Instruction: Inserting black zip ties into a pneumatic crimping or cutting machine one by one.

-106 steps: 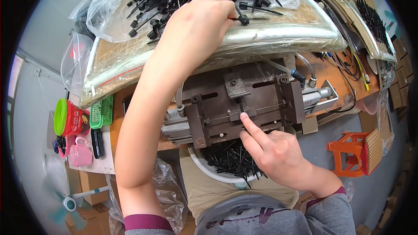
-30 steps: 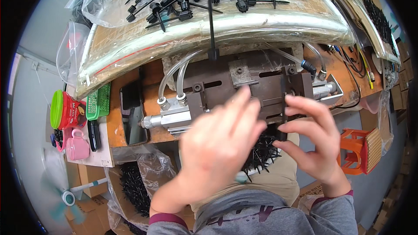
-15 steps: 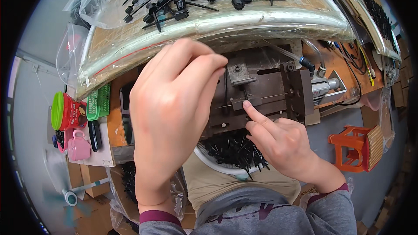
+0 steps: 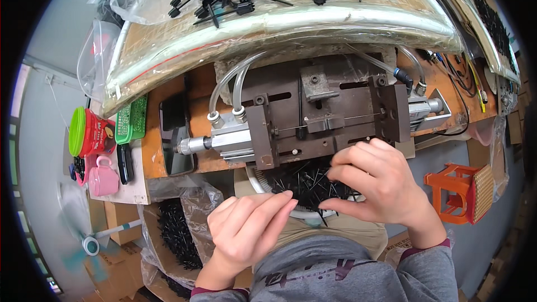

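Note:
My left hand (image 4: 246,232) is at the near left side of a round white basket (image 4: 258,182). Its thumb and fingers are pressed together, and anything between them is hidden. My right hand (image 4: 386,184) hovers at the basket's right side, thumb and fingers apart, over a heap of thin black plastic parts (image 4: 299,184) with pin-like stems. Just beyond the basket is a dark metal clamping fixture (image 4: 349,103). A small block (image 4: 325,123) sits at its middle, with a thin rod running through to both sides. Neither hand touches the fixture.
Air cylinders (image 4: 232,141) with clear hoses flank the fixture. Above it stands a plastic-wrapped shelf (image 4: 279,25) heaped with black knobbed parts (image 4: 243,0). A phone (image 4: 176,134), green basket (image 4: 133,120) and pink mug (image 4: 104,179) are left; an orange stool (image 4: 456,190) is right.
My left hand has come down from in front of the fixture's left side to the basket. My right hand has left the fixture's middle block, moved nearer me and spread its fingers.

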